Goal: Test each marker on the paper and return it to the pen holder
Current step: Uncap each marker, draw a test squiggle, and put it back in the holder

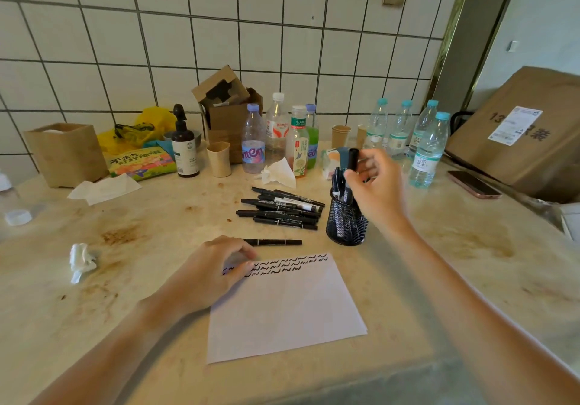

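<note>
A white sheet of paper (282, 307) lies before me with two rows of black squiggles along its top edge. My left hand (207, 272) rests on the paper's top left corner, fingers loosely curled, touching a lone black marker (276, 242) that lies just above the sheet. My right hand (376, 184) pinches a black marker (353, 159) upright over the black mesh pen holder (345, 222), which holds several markers. A pile of several black markers (282, 208) lies left of the holder.
Bottles (276, 134), water bottles (426, 150), paper cups (341, 136), a dark pump bottle (185, 150), cardboard boxes (226, 112) and tissues (279, 173) crowd the back by the tiled wall. A crumpled tissue (81, 260) lies left, a phone (474, 184) right.
</note>
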